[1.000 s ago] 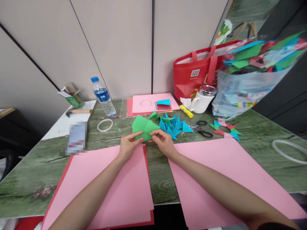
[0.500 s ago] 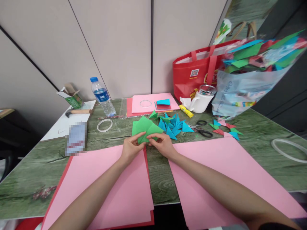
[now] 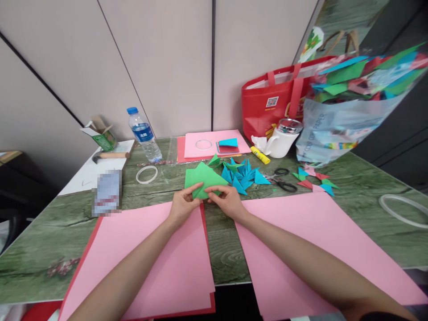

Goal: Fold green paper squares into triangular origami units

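Between my two hands is a piece of green folded paper (image 3: 206,176), its pointed top facing away from me. My left hand (image 3: 183,203) pinches its lower left edge between thumb and fingers. At the lower right edge, my right hand (image 3: 227,200) is closed on the same paper, thumb and index finger near the fold. More green paper lies behind it on the left. Just beyond my right hand is a pile of blue folded paper pieces (image 3: 244,176), with a few green folded pieces (image 3: 215,160) at its left.
Pink sheets (image 3: 160,249) lie under my left forearm, more pink sheets (image 3: 287,240) under my right. Scissors (image 3: 282,178), a glue stick (image 3: 260,155), a white mug (image 3: 281,142) and a folded-paper ring (image 3: 316,179) stand right. A water bottle (image 3: 143,133) and hammer (image 3: 112,155) are left.
The upper right part of the green paper now lies as one smooth slanted edge, where a notch showed before. Both hands stay in nearly the same place.
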The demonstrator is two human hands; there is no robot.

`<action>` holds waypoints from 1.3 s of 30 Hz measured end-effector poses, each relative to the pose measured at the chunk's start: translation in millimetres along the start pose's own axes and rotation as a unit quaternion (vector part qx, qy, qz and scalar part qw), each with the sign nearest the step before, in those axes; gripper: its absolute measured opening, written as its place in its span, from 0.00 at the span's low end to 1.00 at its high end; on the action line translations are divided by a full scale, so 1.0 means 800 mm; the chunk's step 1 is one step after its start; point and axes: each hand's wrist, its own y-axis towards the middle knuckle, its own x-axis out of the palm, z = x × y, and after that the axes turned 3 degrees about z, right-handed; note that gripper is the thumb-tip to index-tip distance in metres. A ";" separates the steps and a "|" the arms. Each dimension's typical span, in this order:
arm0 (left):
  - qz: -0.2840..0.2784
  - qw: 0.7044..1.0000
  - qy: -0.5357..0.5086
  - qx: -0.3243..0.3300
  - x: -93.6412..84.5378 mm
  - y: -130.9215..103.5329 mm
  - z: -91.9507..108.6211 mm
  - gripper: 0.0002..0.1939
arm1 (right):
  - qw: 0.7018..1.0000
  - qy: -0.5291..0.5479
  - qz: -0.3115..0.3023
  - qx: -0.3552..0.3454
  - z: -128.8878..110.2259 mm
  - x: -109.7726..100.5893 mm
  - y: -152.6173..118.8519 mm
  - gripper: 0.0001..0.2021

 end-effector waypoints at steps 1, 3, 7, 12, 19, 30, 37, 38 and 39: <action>-0.006 1.000 -0.014 -0.005 0.000 0.000 0.001 0.25 | 1.000 0.002 0.000 0.002 0.000 0.000 0.001 0.07; -0.016 0.999 -0.039 -0.014 -0.002 0.001 0.001 0.25 | 1.000 0.003 0.005 0.006 -0.001 -0.002 0.002 0.07; -0.049 0.996 -0.078 -0.018 -0.004 0.003 -0.001 0.25 | 1.000 -0.001 0.012 0.010 0.003 -0.006 0.006 0.07; -0.070 0.994 -0.081 -0.012 -0.002 0.003 0.004 0.23 | 1.000 0.015 0.023 -0.006 0.011 -0.013 0.009 0.09; 0.003 1.000 0.007 0.015 -0.003 0.004 0.012 0.15 | 0.996 -0.016 0.076 -0.054 0.013 -0.014 0.010 0.08; 0.101 0.991 0.047 0.070 -0.010 0.007 0.008 0.13 | 0.999 -0.003 0.006 -0.049 0.015 -0.009 0.008 0.11; 0.057 0.997 -0.007 0.043 -0.009 0.009 -0.001 0.20 | 0.998 -0.009 -0.046 -0.035 0.013 -0.008 0.004 0.11; 0.059 0.997 -0.023 0.035 -0.009 0.010 -0.002 0.20 | 0.998 -0.007 -0.059 -0.029 0.014 -0.008 0.003 0.13; 0.064 0.997 -0.039 0.029 -0.010 0.010 -0.002 0.20 | 0.997 0.001 -0.070 -0.024 0.015 -0.008 0.003 0.15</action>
